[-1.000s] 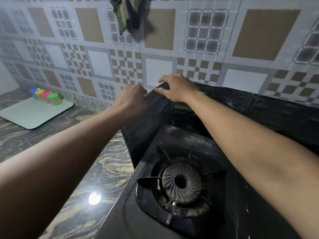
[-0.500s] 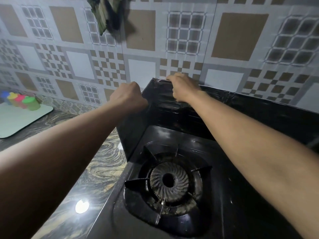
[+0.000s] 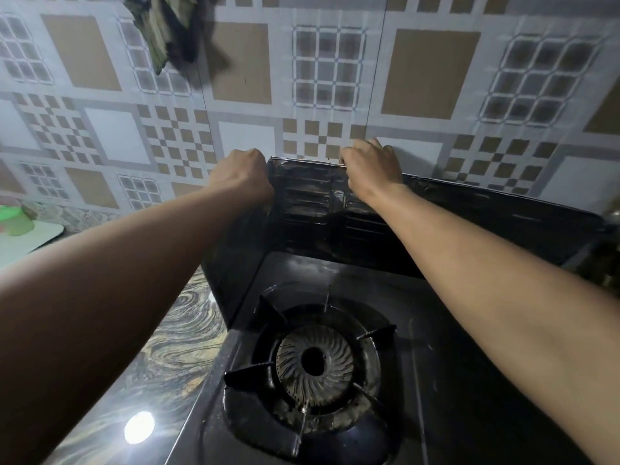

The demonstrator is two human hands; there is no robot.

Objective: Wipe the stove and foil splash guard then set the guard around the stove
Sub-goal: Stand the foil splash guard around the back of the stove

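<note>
Over the last second the right hand (image 3: 370,167) had slid off the corner fold of the dark, creased foil splash guard (image 3: 308,196) and along the top edge of its back panel. That panel now stood more squarely against the beige-and-white patterned tiled wall (image 3: 251,78). The left hand (image 3: 243,174) had stayed close to the corner, at the top of the side panel. I judged this to be the final step: the guard was already bent into an L and standing along the back and left side of the black glass-topped gas stove (image 3: 429,397), so only squaring and seating seemed left.

The right hand's fingers were curled over the back panel's top rim, pinching it, with the knuckles almost touching the wall. The left hand was balled into a fist against the upper end of the side panel. Its fingertips were hidden behind the knuckles, so it probably gripped that edge, though I could not be sure. Both forearms reached across the stove, and the round ribbed metal burner (image 3: 313,360) lay well below and between them.

The side panel dropped from the left hand down the stove's left flank, next to the swirled brown-and-cream marble countertop (image 3: 174,330). A dark green rag (image 3: 164,31) hung on the wall above, and a lime-green plastic pot (image 3: 15,219) sat at the far left.
</note>
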